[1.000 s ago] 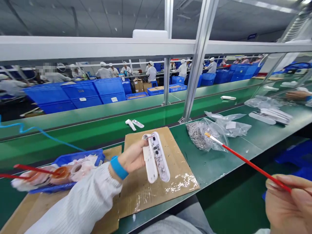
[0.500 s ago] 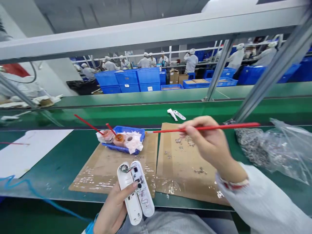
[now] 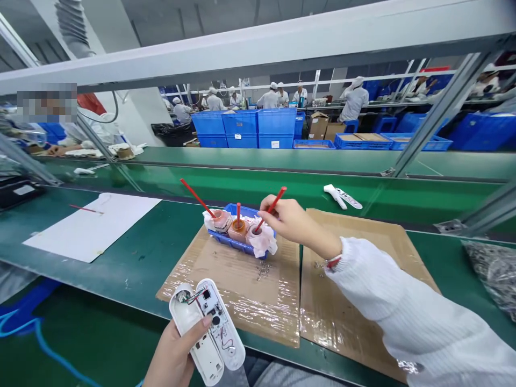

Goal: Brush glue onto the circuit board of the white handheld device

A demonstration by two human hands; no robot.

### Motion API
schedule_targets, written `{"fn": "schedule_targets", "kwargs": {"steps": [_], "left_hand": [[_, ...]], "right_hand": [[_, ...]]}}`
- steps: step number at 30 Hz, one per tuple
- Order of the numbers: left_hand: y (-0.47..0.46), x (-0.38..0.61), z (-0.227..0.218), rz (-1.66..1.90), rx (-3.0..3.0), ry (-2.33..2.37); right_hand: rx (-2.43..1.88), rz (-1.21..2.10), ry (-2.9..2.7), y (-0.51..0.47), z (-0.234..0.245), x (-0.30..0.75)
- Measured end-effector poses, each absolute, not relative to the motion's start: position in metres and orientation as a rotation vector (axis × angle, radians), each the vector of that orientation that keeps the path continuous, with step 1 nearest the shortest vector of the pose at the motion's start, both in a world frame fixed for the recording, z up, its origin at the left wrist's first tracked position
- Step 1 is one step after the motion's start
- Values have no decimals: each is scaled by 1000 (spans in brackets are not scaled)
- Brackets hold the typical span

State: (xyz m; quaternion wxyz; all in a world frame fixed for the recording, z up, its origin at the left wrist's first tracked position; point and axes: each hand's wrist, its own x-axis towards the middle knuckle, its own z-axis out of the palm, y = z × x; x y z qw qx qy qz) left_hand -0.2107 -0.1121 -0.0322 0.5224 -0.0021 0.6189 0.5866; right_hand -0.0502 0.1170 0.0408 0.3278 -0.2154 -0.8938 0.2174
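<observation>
In my left hand (image 3: 175,349) is an opened white plastic housing (image 3: 203,352), its two long halves side by side, one carrying a circuit board with thin wires. My thumb presses near the board's black round part. My right hand (image 3: 284,219) pinches a red-handled brush (image 3: 277,199), whose lower end is inside the rightmost tissue-wrapped jar (image 3: 262,242). That jar stands in a blue plastic tray (image 3: 231,243) beside an amber-rimmed jar (image 3: 238,230) and another wrapped jar (image 3: 221,219). Each of those two has a red stick in it. The brush's tip is hidden.
Cardboard sheets (image 3: 282,317) lie under the tray and my right arm, with small metal parts (image 3: 264,270) scattered on them. White paper (image 3: 121,215) lies left, a bag of metal parts (image 3: 489,274) right. White housing pieces (image 3: 336,196) rest on the green belt. People work beyond the blue crates (image 3: 276,123).
My right hand has moved left and down, turning the brush from level to steep, with its end now in the right jar. My left hand still holds the housing. The view has shifted left.
</observation>
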Motion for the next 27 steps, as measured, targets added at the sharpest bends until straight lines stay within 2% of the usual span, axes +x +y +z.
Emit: {"fn": "schedule_targets", "kwargs": {"steps": [7,13,18,27], "left_hand": [[-99,-221,-40,1422,52,1446],[-93,-222,-45,1462,112,1476],[-91,-217,-49,1511,223,1478],[-81,-199,-51,1478,484,1599]], "right_hand": [[-267,155,-2203,81,48,-9],[-71,162,-2313,57,16,11],[-68,24,-2326,42,20,24],[-162,289,-2269,39,6,35]]}}
